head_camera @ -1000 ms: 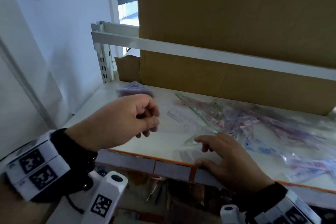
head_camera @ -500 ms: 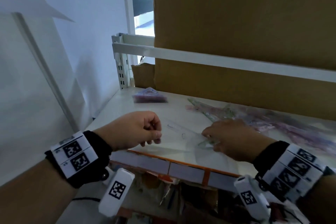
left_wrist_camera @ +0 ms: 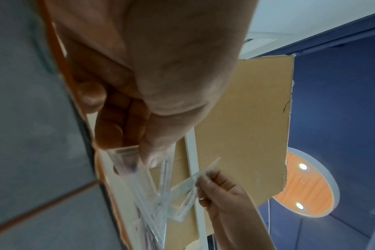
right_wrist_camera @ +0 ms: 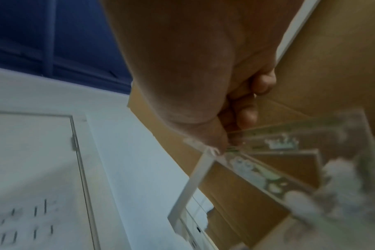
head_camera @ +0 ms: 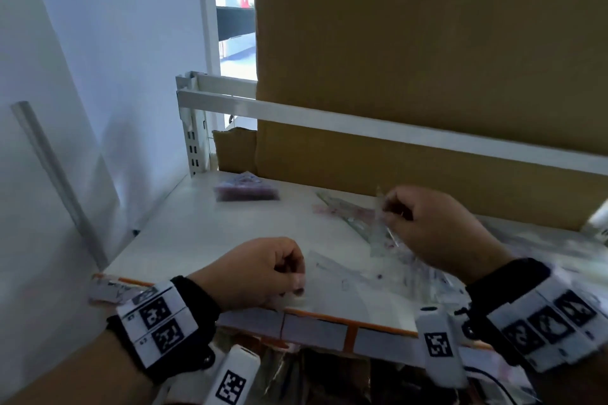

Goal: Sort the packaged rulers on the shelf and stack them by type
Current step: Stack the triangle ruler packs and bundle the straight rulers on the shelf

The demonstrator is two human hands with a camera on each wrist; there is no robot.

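Half a second ago the right hand [head_camera: 437, 233] lay low on the shelf [head_camera: 204, 233] over the clear packets; now it is lifted clear of the surface, its thumb and fingers pinching the corner of a clear packaged triangle ruler [head_camera: 381, 230] that hangs tilted beneath it. From the right wrist camera the ruler [right_wrist_camera: 289, 162] shows printed cartoon figures along its edges, though they are blurred.

The left hand [head_camera: 260, 270] has kept its place at the front lip of the shelf, fingers curled, pinching the near corner of another clear packaged ruler [head_camera: 348, 283] that lies flat between the two hands. The left wrist view shows that corner [left_wrist_camera: 126, 155] caught under the thumb, with the other hand [left_wrist_camera: 220, 191] beyond it holding its own packet up.

Past the right hand, a loose spread of packaged rulers [head_camera: 543, 260] covers the shelf. Well beyond the left hand, near the back corner, sits a small purple packet stack [head_camera: 245, 191]. A cardboard sheet [head_camera: 427, 43] stands behind everything.
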